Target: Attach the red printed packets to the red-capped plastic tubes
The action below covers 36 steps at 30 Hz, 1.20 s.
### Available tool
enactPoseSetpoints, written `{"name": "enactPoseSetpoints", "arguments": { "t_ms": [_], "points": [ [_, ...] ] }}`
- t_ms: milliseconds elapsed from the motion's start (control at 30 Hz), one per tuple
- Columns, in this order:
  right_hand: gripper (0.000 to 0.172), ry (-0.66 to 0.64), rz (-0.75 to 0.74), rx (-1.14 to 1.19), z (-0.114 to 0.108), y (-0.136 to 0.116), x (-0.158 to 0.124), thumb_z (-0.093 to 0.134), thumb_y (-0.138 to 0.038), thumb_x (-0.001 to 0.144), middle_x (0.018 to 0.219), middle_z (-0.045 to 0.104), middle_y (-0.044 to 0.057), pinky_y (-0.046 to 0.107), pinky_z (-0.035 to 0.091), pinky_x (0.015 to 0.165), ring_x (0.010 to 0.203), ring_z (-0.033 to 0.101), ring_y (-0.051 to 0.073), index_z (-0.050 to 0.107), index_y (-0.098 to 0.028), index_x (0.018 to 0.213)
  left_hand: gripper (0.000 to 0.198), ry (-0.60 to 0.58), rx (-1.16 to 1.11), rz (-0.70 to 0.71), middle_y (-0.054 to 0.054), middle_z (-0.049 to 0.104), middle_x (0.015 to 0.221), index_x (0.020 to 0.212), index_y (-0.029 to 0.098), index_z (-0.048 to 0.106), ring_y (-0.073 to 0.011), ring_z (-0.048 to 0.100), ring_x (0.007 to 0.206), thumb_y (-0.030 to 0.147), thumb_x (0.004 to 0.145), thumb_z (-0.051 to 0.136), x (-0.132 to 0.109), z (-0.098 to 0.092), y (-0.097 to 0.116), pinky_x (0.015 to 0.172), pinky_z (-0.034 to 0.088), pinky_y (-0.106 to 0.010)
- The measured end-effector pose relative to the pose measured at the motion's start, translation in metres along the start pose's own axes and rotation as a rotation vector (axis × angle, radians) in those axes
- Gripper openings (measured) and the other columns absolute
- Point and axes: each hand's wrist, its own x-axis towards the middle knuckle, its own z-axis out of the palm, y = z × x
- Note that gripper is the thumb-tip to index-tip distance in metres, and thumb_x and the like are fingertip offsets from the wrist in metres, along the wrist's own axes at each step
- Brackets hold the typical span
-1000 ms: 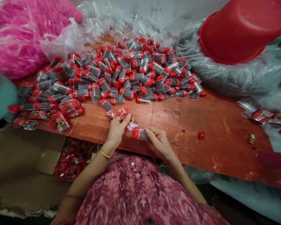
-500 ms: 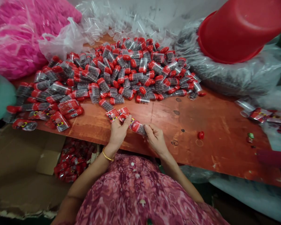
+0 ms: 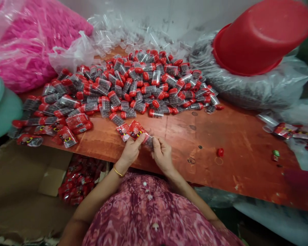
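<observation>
My left hand (image 3: pixel 130 150) pinches a red printed wrapper (image 3: pixel 135 130) at the front edge of the orange-brown table (image 3: pixel 236 143). My right hand (image 3: pixel 161 153) is closed on a clear tube with a red cap (image 3: pixel 149 140), pressed into the wrapper's open end. The two hands touch. Beyond them lies a big heap of clear red-capped tubes (image 3: pixel 133 87) filled with dark pieces. Several wrapped tubes (image 3: pixel 66 135) lie at the left front of the table.
A pink plastic bag (image 3: pixel 23 44) fills the back left, a red basin (image 3: pixel 256 37) lies tipped on a clear sack at the back right. A loose red cap (image 3: pixel 220 152) sits on the table. Below left, a cardboard box (image 3: pixel 20 184) and more wrapped tubes (image 3: pixel 77 179).
My right hand has moved left with the tube, which has slid into the wrapper held by my left hand. The hands are now together.
</observation>
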Motion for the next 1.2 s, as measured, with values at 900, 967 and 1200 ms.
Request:
{"name": "enactPoseSetpoints", "arguments": {
  "t_ms": [900,967,1200],
  "points": [
    [0.022,0.034,-0.151,-0.135,-0.008,0.003,0.0,0.038,-0.034,0.091,0.076,0.06,0.001,0.025,0.045,0.059,0.063,0.054,0.012,0.055,-0.02,0.09,0.037,-0.062,0.212,0.072,-0.004,0.072,0.076,0.076,0.014,0.071,-0.0144,0.063,0.072,0.046,0.057,0.077,0.0,0.006,-0.004,0.078,0.049,-0.029],
    [0.02,-0.003,-0.165,-0.164,-0.009,0.001,-0.001,0.04,-0.034,0.09,0.076,0.06,0.001,0.025,0.044,0.06,0.064,0.054,0.012,0.055,-0.02,0.091,0.038,0.001,0.158,0.085,-0.005,0.072,0.077,0.079,0.015,0.072,-0.016,0.065,0.074,0.046,0.059,0.076,0.001,0.01,-0.001,0.079,0.049,-0.03],
    [0.025,0.032,-0.091,0.035,-0.001,-0.002,-0.004,0.04,-0.041,0.09,0.08,0.059,0.002,0.027,0.046,0.067,0.07,0.054,0.013,0.054,-0.021,0.088,0.03,-0.006,0.148,0.095,-0.006,0.073,0.079,0.076,0.016,0.071,-0.0176,0.066,0.078,0.037,0.055,0.079,-0.004,0.02,-0.003,0.082,0.05,-0.032]
  ]
}}
